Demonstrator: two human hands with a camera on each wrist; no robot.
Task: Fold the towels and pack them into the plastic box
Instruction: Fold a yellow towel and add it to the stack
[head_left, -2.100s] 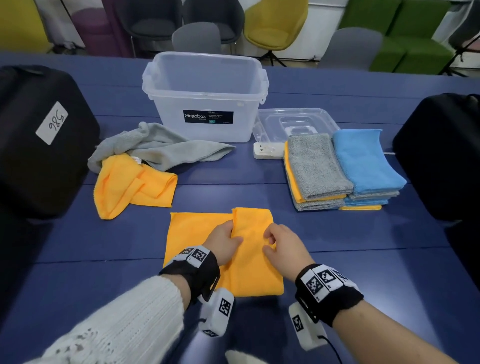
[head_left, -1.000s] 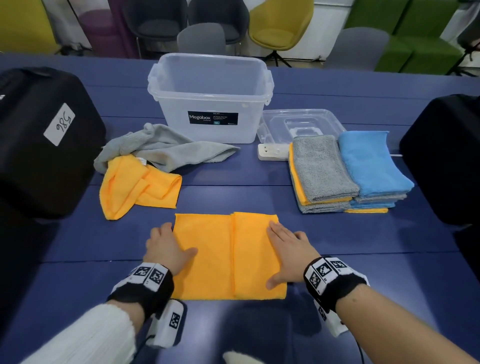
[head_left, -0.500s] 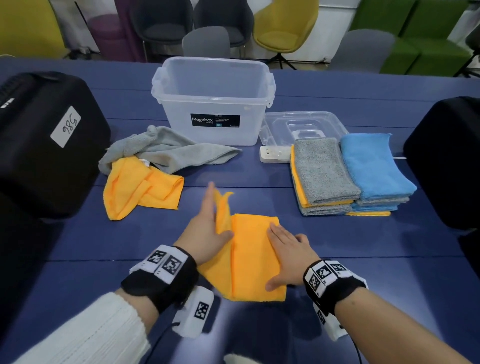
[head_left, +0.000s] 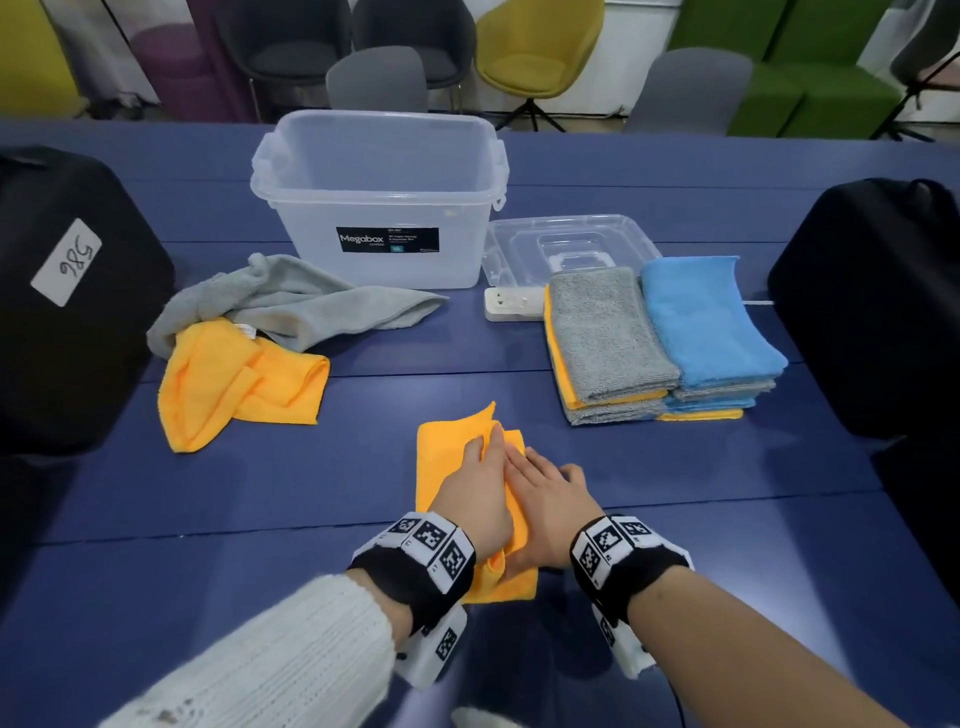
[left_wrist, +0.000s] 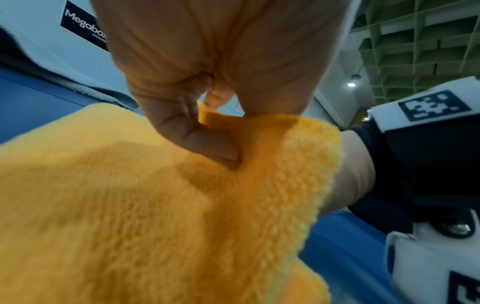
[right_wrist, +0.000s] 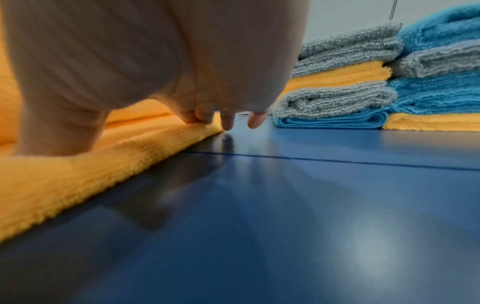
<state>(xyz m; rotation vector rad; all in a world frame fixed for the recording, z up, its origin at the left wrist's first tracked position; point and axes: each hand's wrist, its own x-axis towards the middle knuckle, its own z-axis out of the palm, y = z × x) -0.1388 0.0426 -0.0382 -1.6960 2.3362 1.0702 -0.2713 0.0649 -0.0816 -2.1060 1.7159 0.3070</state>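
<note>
My left hand (head_left: 475, 493) grips the orange towel (head_left: 441, 457) I am folding: in the left wrist view the thumb (left_wrist: 205, 144) presses into the pile and the fingers curl round a raised flap, one corner of which stands up just past my fingertips. My right hand (head_left: 545, 506) lies flat beside it, fingers straight, pressing the towel's right edge onto the blue counter (head_left: 675, 467); from the right wrist view the outer fingertips (right_wrist: 255, 121) seem to reach past the edge, though I cannot tell whether they touch the counter.

Taking the clear plastic box (head_left: 376, 200) as the landmark, this towel lies well in front of it, near me. The box stands upright with its label facing me. Just in front of the box to its left lie a crumpled grey towel (head_left: 291, 306) and, partly under it and nearer me, a loosely bunched orange towel (head_left: 234, 379). Just to the right of the box is its clear lid (head_left: 566, 241), with a white power strip (head_left: 511, 304) at the lid's near edge. In front of the lid sit two stacks of folded towels touching each other: one topped grey (head_left: 605, 332), one topped blue (head_left: 701, 317). Black cases flank everything, one far left (head_left: 67, 312) of the box, one far right (head_left: 872, 306).
</note>
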